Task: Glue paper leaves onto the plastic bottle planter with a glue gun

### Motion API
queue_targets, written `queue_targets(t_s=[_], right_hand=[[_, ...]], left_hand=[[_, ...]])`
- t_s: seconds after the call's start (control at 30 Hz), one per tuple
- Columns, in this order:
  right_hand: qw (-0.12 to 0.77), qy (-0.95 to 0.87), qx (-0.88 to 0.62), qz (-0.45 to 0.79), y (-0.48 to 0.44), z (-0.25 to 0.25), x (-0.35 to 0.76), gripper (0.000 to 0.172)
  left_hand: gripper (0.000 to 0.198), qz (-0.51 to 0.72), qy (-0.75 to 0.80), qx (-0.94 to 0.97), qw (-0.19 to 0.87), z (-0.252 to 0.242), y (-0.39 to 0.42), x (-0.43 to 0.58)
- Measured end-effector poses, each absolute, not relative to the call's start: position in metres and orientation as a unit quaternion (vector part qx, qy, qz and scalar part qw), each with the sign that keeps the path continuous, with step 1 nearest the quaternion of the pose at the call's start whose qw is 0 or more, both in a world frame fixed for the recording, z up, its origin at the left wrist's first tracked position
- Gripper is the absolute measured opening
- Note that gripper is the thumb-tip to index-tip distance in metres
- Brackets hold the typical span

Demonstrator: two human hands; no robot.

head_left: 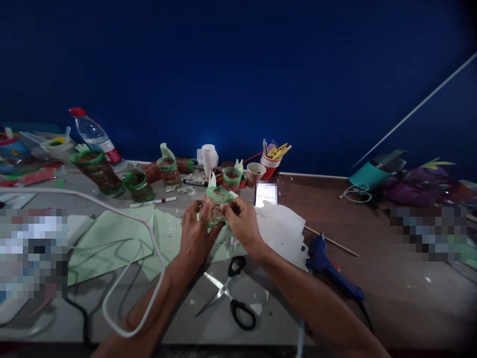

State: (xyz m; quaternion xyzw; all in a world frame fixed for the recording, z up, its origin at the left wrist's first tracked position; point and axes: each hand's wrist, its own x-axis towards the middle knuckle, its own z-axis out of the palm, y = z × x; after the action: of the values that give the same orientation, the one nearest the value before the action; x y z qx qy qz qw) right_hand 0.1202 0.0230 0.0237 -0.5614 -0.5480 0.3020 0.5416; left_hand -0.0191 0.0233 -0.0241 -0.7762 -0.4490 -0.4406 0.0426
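Note:
A small clear cup (pixel 215 205) with a green paper band round its rim and brown filling is held up over the table between both hands. My left hand (pixel 194 233) grips it from the left, fingers curled round its side. Pinching the band on the right side of the cup is my right hand (pixel 242 223). Under the hands lie pale green paper sheets (pixel 112 238) and white paper (pixel 283 228). Black-handled scissors (pixel 231 291) lie open just in front of my wrists.
A blue glue gun (pixel 328 266) lies right of my right forearm beside a thin wooden stick (pixel 331 241). Several similar green-banded cups (pixel 97 171), a water bottle (pixel 95 136), a marker (pixel 152 202), a red cup of tools (pixel 270 164) and a lit phone (pixel 266 194) stand behind. A white cable (pixel 130 258) loops at left.

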Motion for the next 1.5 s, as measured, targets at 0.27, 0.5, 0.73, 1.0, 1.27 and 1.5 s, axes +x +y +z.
queue_targets(t_s=[0.27, 0.5, 0.73, 1.0, 1.27, 1.5], right_hand=[[0.553, -0.539, -0.555, 0.309, 0.0214, 0.0262, 0.1202, 0.024], [0.561, -0.538, -0.550, 0.306, 0.0232, 0.0237, 0.1203, 0.027], [0.562, -0.542, -0.542, 0.311, 0.0259, 0.0219, 0.1201, 0.026], [0.550, -0.535, -0.567, 0.300, 0.0228, 0.0276, 0.1233, 0.036], [0.549, -0.533, -0.575, 0.290, 0.0231, 0.0293, 0.1241, 0.039], [0.555, -0.546, -0.553, 0.296, 0.0232, 0.0293, 0.1218, 0.037]], left_hand=[[0.058, -0.430, -0.430, -0.792, 0.053, -0.0217, 0.0234, -0.0194], [0.059, -0.429, -0.408, -0.800, 0.093, -0.0188, 0.0241, -0.0199], [0.064, -0.446, -0.423, -0.787, 0.053, -0.0175, 0.0226, -0.0187], [0.059, -0.518, -0.411, -0.750, -0.022, -0.0198, 0.0226, -0.0135], [0.068, -0.519, -0.393, -0.759, 0.018, -0.0202, 0.0238, -0.0139], [0.075, -0.508, -0.376, -0.774, 0.030, -0.0237, 0.0260, -0.0190]])
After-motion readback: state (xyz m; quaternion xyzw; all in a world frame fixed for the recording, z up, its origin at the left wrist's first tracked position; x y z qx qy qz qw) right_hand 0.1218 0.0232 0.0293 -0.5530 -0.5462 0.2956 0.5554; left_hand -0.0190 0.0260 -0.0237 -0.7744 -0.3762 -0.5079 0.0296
